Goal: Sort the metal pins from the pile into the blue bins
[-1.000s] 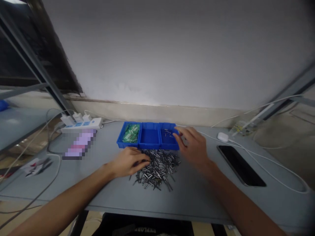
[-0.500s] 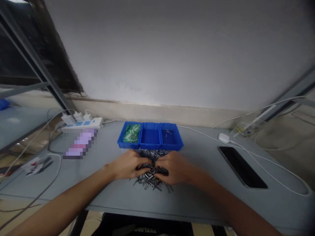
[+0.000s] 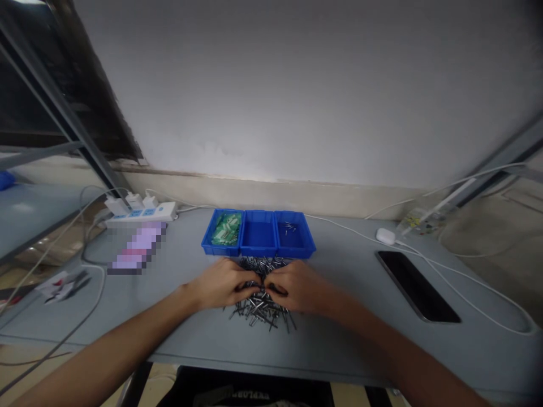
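Metal pins (image 3: 257,312), slim and silvery, lie in a loose heap on a grey table (image 3: 339,345); take that heap as the middle of a clock, with 12 toward the wall. Two bare hands lean in over it. The left hand (image 3: 224,284) comes from 9 o'clock, fingers curled, thumb and forefinger reaching to the centre. The right hand (image 3: 300,287) mirrors it from 3 o'clock, its fingertips just beside or touching the left's. Whether either hand pinches a pin cannot be told; the fingers hide it.

At 12 o'clock, just beyond the heap, three blue trays stand side by side: the left tray (image 3: 219,250) holds green-tinted small pieces (image 3: 227,229), the middle tray (image 3: 258,233) comes next, and the right tray (image 3: 299,243) holds a few thin metal bits (image 3: 289,227).

Well off, a dark phone (image 3: 418,287) lies toward 3 o'clock, a white power strip (image 3: 167,212) toward 10.

The step in hand looks like picking through the pins with both hands. From this pose, the next move seems to call for a precise fingertip pinch on single pins, without dragging along their tangled neighbours.
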### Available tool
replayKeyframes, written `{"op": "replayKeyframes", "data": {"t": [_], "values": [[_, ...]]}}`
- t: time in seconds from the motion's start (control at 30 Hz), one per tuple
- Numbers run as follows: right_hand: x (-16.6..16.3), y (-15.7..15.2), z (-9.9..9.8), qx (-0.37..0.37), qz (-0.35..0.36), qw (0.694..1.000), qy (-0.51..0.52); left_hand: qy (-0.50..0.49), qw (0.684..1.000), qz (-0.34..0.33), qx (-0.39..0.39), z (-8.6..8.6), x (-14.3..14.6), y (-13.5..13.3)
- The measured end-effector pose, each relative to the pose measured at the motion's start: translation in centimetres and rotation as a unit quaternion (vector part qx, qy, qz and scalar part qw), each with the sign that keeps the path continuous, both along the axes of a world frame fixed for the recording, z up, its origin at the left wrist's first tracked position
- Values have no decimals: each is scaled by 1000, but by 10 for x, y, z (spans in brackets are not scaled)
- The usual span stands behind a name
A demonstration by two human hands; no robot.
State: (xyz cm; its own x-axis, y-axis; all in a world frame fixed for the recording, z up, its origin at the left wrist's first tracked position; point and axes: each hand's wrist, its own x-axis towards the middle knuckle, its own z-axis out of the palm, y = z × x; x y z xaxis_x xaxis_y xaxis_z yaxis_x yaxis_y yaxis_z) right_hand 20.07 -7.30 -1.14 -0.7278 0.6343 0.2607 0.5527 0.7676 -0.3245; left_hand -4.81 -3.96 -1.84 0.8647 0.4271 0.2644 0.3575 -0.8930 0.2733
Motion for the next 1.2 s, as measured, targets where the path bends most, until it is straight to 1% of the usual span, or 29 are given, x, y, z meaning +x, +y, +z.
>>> {"op": "replayKeyframes", "data": {"t": [0.13,0.23,0.37,0.5,0.7,0.93,1.03,1.2], "values": [[0,1,-6,42,-6,998,40,-14,1000,14,6,0,0,-1],[1,3,-6,85,-25,994,62,-48,998,48,8,1,-1,0],[7,8,-2,165,-49,985,19,-130,987,89,13,4,-1,1],[11,11,-1,215,-43,976,6,-167,981,94,13,8,2,-1],[8,9,-1,230,-36,972,20,-170,981,87,14,12,3,-5],[0,4,-5,209,-55,974,63,-161,985,56,17,14,2,-5],[-3,3,-8,220,-51,971,76,-161,986,46,21,13,2,-5],[-8,1,-11,235,-51,968,68,-154,988,24,14,12,2,-6]]}}
